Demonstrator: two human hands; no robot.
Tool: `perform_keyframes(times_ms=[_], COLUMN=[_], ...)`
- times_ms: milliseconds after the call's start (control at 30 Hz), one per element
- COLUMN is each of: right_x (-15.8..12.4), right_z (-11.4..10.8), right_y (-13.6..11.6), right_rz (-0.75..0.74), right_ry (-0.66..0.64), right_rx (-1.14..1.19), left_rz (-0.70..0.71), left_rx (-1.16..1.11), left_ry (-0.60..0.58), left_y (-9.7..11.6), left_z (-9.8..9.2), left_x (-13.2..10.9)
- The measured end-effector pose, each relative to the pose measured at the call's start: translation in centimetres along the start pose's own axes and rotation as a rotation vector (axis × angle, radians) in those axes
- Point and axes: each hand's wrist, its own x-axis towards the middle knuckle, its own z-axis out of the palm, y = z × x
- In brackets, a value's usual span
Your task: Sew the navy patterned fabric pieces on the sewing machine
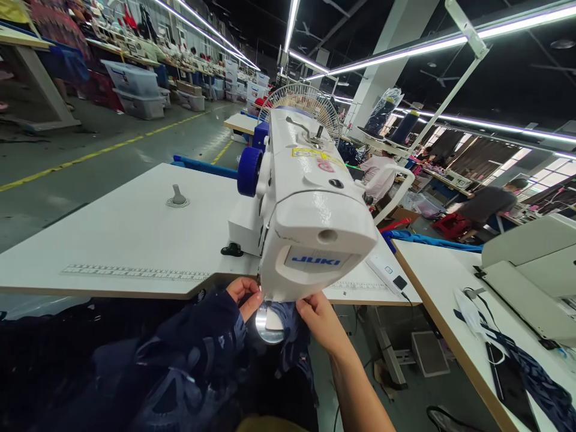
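A white JUKI sewing machine (315,198) stands in front of me, its lit metal arm end (270,324) low under the head. Dark navy patterned fabric (180,360) spreads over the lower left and wraps around that arm. Left of the needle area, my left hand (245,297) has thumb and fingers closed on the fabric edge. My right hand (320,321) grips the fabric on the other side, its fingertips partly hidden beneath the machine head. The needle itself cannot be made out.
The white tabletop (135,222) has a ruler strip (135,272) along its front edge. A white device (387,273) with a cable lies right of the machine. A second table (432,264) holds a phone (510,384) and fabric. A fan (299,99) stands behind; people sit further back.
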Motion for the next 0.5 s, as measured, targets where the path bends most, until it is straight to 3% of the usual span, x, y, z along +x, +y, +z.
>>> perform_keyframes(times_ms=[267,500], right_x=[-0.1,-0.1], right_z=[0.4,0.7], right_y=[0.0,-0.3], right_rz=[-0.025,0.084], right_ry=[-0.010,-0.001], right_rx=[-0.024,0.045], left_rz=[0.020,-0.015], left_rx=[-0.036,-0.053], left_ry=[0.038,0.022], left_y=[1.1,2.3], left_z=[-0.8,-1.8], left_x=[0.1,-0.1])
